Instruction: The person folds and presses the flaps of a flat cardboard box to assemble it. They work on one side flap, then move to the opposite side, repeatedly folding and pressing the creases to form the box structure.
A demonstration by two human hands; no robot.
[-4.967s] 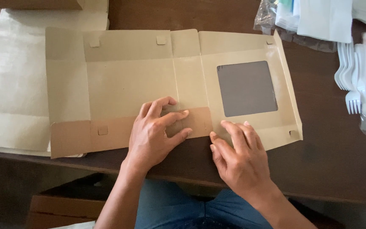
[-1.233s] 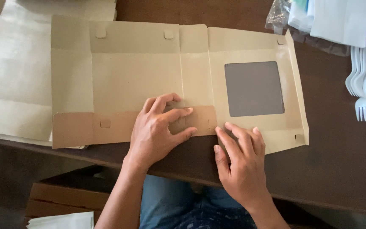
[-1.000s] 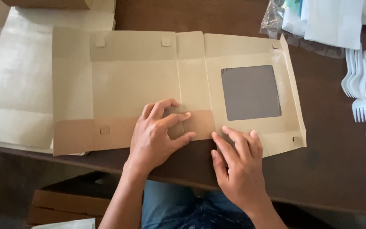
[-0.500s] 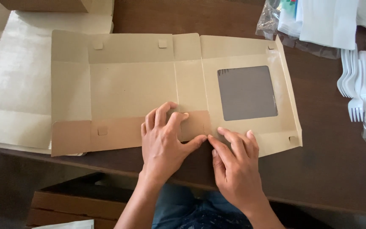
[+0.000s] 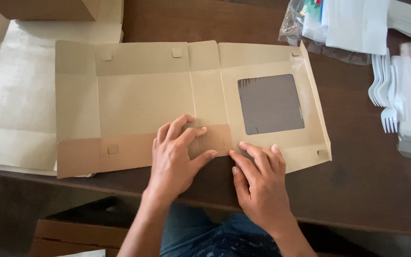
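The flat cardboard box blank [image 5: 143, 100] lies unfolded on the dark wooden table [image 5: 357, 181] right in front of me, its near edge under both my hands. My left hand [image 5: 177, 159] rests palm down with fingers spread on the folded-up bottom flap [image 5: 120, 152], a darker brown strip along the near edge, pressing it flat near its right end. My right hand [image 5: 258, 178] lies just beside it, fingers spread, their tips touching the near edge of the panel with the square window [image 5: 270, 103]; neither hand pinches anything. The blank is matte, pale tan card, creased into rectangular panels, with small square tabs near the far and near edges. The window is a grey, slightly glossy film. More flat card sheets [image 5: 10, 104] lie under its left side. To my right lie white plastic forks [image 5: 386, 90] and clear bags of white napkins [image 5: 353, 24].
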